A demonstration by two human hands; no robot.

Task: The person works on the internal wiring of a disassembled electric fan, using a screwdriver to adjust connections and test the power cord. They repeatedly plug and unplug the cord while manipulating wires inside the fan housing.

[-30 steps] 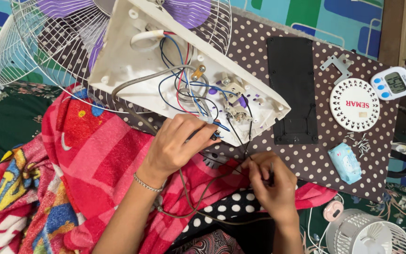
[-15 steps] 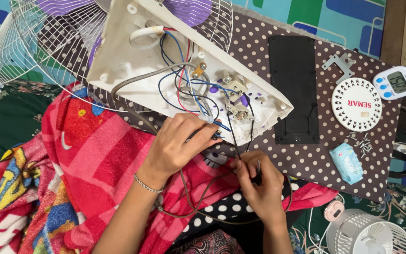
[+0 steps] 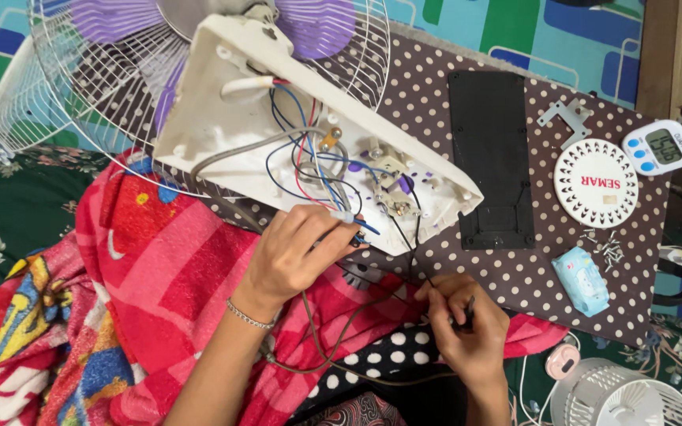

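White plastic, the opened fan base [image 3: 222, 118] lies on the dotted table [image 3: 515, 276] with its coloured wires [image 3: 309, 158] spilling out. Your left hand [image 3: 297, 252] pinches a blue wire end [image 3: 353, 225] at the base's near edge (bracelet on that wrist), while your right hand [image 3: 467, 323], just below, grips thin black wires [image 3: 412, 252].

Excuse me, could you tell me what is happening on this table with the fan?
A person works on an opened white fan base lying on a polka-dot table, its coloured wires exposed. The left hand pinches wire ends at the base's edge, while the right hand holds a thin dark wire near the table's front. A black cover plate, a round white disc, a small timer and loose screws lie to the right.
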